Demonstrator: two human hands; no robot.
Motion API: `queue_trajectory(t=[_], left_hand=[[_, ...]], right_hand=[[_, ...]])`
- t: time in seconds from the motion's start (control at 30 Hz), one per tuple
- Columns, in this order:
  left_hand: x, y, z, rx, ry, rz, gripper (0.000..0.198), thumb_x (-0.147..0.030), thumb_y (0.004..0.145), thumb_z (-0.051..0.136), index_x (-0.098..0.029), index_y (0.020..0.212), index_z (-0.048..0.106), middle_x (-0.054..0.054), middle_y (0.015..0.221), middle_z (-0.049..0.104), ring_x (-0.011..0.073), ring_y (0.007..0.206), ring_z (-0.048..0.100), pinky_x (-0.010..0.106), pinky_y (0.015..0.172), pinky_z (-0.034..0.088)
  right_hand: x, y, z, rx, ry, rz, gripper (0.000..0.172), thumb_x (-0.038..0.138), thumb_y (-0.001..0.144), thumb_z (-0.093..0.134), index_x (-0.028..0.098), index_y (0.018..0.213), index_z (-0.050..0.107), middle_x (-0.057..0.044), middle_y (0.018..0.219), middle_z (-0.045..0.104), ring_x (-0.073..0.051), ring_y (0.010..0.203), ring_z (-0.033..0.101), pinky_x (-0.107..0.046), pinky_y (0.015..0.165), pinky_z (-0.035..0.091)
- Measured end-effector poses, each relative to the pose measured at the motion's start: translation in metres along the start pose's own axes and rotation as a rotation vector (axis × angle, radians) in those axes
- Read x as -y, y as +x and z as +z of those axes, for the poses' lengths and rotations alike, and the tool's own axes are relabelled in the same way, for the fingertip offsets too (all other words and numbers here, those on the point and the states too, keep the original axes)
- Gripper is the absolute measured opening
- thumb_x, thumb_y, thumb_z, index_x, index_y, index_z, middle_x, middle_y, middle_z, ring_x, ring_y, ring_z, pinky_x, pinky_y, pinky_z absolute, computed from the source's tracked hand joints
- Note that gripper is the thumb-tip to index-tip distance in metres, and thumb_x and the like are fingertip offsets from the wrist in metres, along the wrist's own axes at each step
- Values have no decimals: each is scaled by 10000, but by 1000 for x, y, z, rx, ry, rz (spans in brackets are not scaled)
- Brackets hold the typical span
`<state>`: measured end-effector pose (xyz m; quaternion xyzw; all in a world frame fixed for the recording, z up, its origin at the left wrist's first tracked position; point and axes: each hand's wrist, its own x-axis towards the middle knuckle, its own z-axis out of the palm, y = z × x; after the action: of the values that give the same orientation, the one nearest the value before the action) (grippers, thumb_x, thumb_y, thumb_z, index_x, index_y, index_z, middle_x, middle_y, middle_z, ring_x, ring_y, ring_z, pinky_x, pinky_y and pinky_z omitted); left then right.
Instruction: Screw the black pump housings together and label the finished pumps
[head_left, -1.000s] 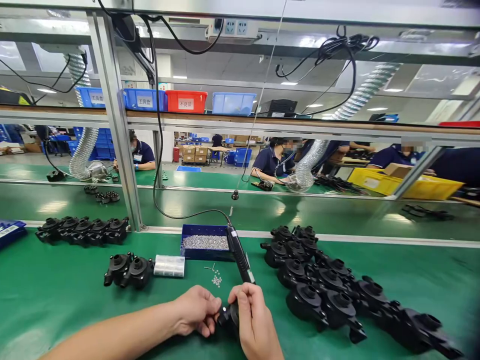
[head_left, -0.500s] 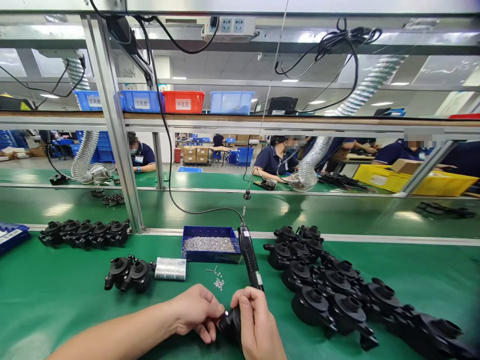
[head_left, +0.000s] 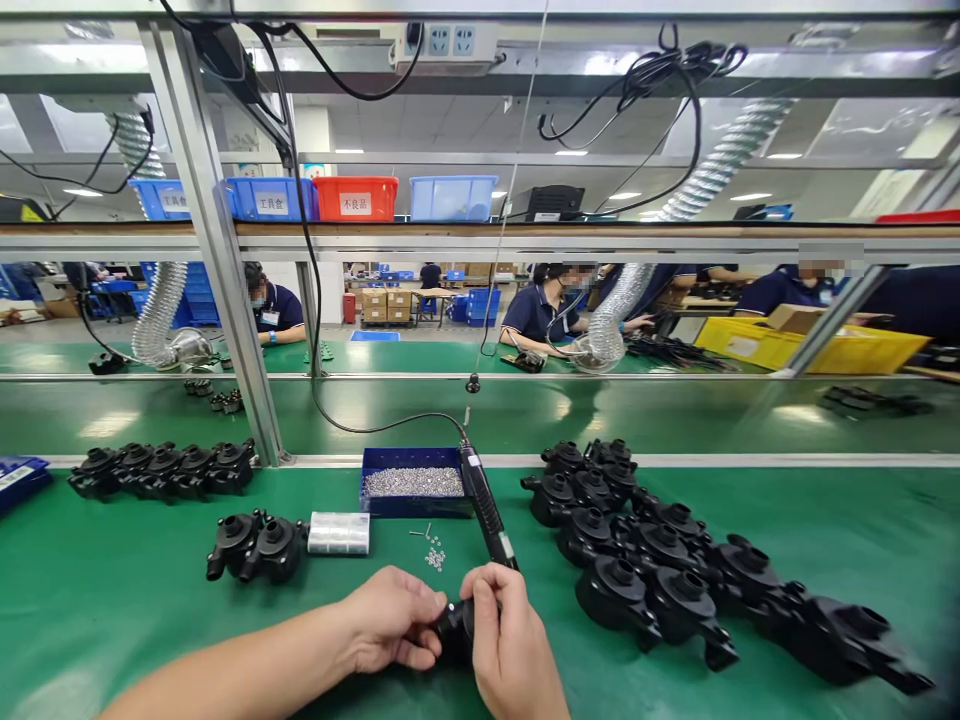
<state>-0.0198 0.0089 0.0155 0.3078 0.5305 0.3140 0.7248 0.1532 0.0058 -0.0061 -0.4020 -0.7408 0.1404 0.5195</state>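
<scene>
My left hand [head_left: 394,618] is closed on a black plastic pump housing [head_left: 454,632] that rests on the green mat at the bottom centre. My right hand [head_left: 510,645] grips a black electric screwdriver [head_left: 486,506], held upright and tilted back, its tip hidden down at the housing between my hands. The driver's cable runs up to the frame overhead. A few loose screws [head_left: 434,558] lie on the mat just beyond my hands.
A blue tray of screws [head_left: 411,482] stands behind the hands, a clear plastic box [head_left: 339,533] and two black housings [head_left: 256,545] to its left. Several housings [head_left: 660,570] lie piled at right, another row [head_left: 161,468] at far left. People work across the conveyor.
Both hands stay on the housing with the screwdriver held to it. The view has shifted slightly; the screwdriver's tilt changed a little.
</scene>
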Motion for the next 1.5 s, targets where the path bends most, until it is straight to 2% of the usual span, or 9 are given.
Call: queue_trajectory(t=[0.13, 0.27, 0.4, 0.63, 0.83, 0.97, 1.2, 1.37, 1.5], left_hand=[[1, -12, 7, -18, -50, 72, 532, -596, 629, 919, -153, 753, 651, -4, 662, 608, 95, 572, 599, 194, 485, 569], [1, -17, 11, -18, -12, 125, 598, -557, 435, 1000, -134, 717, 685, 6, 640, 607, 112, 608, 574, 205, 477, 558], [0, -18, 13, -22, 18, 174, 617, -574, 389, 1000, -141, 635, 636, -19, 567, 540, 105, 538, 506, 215, 432, 489], [15, -21, 26, -73, -101, 350, 638, -688, 592, 902, -150, 854, 678, 48, 902, 657, 173, 891, 595, 287, 760, 550], [19, -25, 30, -70, -244, 474, 655, -725, 675, 839, -148, 946, 687, 31, 870, 618, 160, 825, 547, 233, 636, 476], [12, -36, 31, -50, -208, 581, 509, -582, 773, 852, -168, 1007, 671, 18, 893, 635, 144, 821, 572, 211, 634, 469], [-12, -44, 20, -5, -407, 533, 378, -438, 830, 849, -118, 996, 737, 131, 1066, 756, 256, 1009, 698, 390, 883, 611], [-24, -52, 14, 85, -641, 465, 379, -448, 980, 667, -99, 1088, 767, 174, 1162, 776, 330, 1134, 717, 531, 1049, 563], [-21, -56, 18, 165, -732, 385, 510, -508, 1046, 507, -74, 1104, 770, 196, 1207, 762, 353, 1292, 639, 531, 1152, 483]], right_hand=[[-1, 2, 3, -69, -77, -49, 178, 313, 1111, 352, 251, 1020, 492, -43, 842, 665, -219, 734, 680, -322, 664, 538], [3, 3, 7, -89, -125, -96, 182, 319, 1112, 352, 254, 1003, 482, -39, 815, 653, -223, 702, 673, -325, 639, 527], [5, 4, 10, -97, -138, -74, 202, 340, 1114, 345, 251, 1002, 488, -42, 809, 654, -232, 706, 675, -333, 631, 511], [9, 8, 15, -118, 1, 106, 277, 414, 1114, 337, 247, 991, 521, -45, 853, 667, -229, 758, 675, -342, 675, 526], [37, 10, 23, -169, 246, 93, 225, 354, 1117, 369, 242, 1101, 563, -76, 1054, 651, -222, 984, 660, -342, 843, 545], [62, 16, 24, -213, 423, 26, 201, 327, 1114, 390, 250, 1080, 573, -70, 1081, 626, -222, 1053, 626, -349, 919, 525], [58, -13, 23, -488, 504, 162, 212, 377, 1083, 502, 236, 979, 621, -88, 1172, 580, -233, 1107, 591, -336, 931, 501], [50, -19, 39, -493, 493, 434, 342, 518, 1022, 563, 210, 932, 681, -148, 1334, 529, -333, 1296, 521, -428, 1025, 455], [66, 3, 47, -514, 532, 460, 368, 524, 1022, 528, 212, 950, 709, -148, 1419, 501, -335, 1363, 473, -454, 1081, 448]])
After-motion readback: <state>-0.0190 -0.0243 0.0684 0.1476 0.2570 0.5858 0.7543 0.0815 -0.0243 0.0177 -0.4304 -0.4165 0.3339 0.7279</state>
